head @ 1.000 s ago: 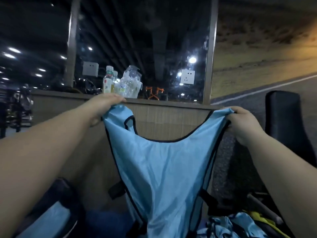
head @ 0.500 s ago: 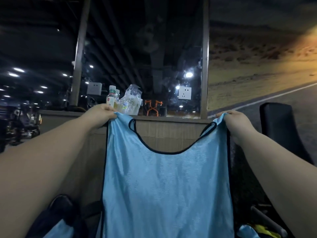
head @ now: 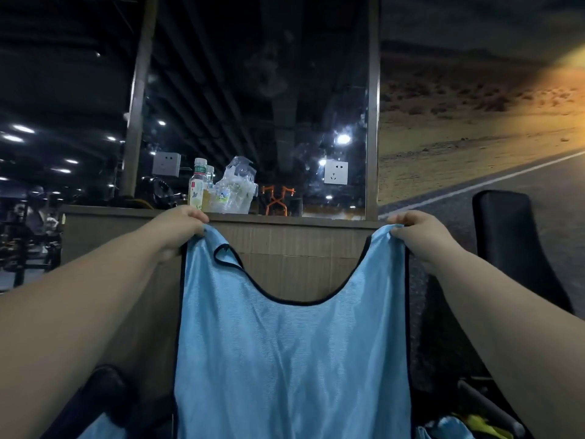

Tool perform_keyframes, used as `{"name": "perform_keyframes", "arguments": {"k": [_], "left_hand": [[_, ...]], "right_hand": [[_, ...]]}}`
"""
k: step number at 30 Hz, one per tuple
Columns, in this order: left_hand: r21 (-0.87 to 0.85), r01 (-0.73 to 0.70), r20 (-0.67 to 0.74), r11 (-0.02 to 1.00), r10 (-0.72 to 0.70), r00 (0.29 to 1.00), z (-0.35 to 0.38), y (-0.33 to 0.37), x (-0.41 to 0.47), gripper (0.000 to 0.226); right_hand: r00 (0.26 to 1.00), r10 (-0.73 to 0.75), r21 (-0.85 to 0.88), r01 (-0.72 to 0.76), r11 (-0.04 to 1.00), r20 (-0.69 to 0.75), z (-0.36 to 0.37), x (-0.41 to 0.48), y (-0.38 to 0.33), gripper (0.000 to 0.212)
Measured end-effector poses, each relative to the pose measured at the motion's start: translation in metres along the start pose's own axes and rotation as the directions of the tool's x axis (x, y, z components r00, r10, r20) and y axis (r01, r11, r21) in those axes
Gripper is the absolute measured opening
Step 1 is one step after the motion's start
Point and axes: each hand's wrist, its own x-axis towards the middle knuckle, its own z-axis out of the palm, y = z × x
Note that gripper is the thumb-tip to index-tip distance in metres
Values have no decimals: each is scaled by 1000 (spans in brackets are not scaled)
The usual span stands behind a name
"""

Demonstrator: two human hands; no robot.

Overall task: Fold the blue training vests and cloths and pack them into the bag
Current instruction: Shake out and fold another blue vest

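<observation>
A light blue training vest (head: 291, 353) with black trim hangs flat and spread out in front of me. My left hand (head: 179, 231) pinches its left shoulder strap, and my right hand (head: 418, 234) pinches the right one, both at chest height. The vest's bottom edge runs out of view below. A dark bag (head: 95, 403) with blue cloth inside sits at the lower left, partly hidden by my left arm. More blue cloth (head: 449, 429) lies bunched at the lower right.
A brown ledge (head: 285, 220) runs behind the vest, carrying a drink bottle (head: 197, 188) and a clear plastic bag of bottles (head: 235, 188). A black padded seat (head: 509, 248) stands to the right. A yellow item (head: 481, 427) lies by the blue cloth.
The vest went from a twisted, narrowed hang to a flat, spread sheet. Both hands kept their grip on the straps and moved a little wider apart.
</observation>
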Motion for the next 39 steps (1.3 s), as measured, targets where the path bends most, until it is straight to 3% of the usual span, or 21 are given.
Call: {"name": "perform_keyframes", "arguments": {"k": [4, 9, 13, 18, 21, 27, 33, 39], "left_hand": [[-154, 22, 25, 988, -18, 1000, 18, 12, -10, 18], [-54, -10, 157, 998, 19, 987, 28, 16, -15, 23], [6, -56, 202, 998, 54, 978, 29, 13, -17, 17], [-76, -78, 308, 994, 97, 946, 48, 19, -30, 36], [-40, -169, 328, 985, 173, 929, 65, 28, -38, 32], [-59, -240, 396, 969, 243, 886, 99, 37, -51, 37], [-27, -177, 412, 984, 172, 895, 111, 38, -49, 11], [-34, -152, 417, 988, 152, 896, 105, 33, -43, 6]], "right_hand": [[997, -67, 31, 66, 997, 42, 9, -5, 1, 26], [992, -67, 47, 62, 997, 106, 22, -10, -2, 33], [979, -140, 9, 140, 990, 145, 26, -19, -1, 19], [976, -178, 184, 153, 971, 126, 41, -22, -2, 14], [967, -181, 279, 126, 952, 181, 54, -24, -6, 17], [920, -328, 316, 253, 914, 215, 80, -39, -20, 17], [919, -335, 241, 283, 928, 210, 90, -43, -17, 16], [952, -281, 191, 254, 948, 125, 93, -41, -7, 16]]}}
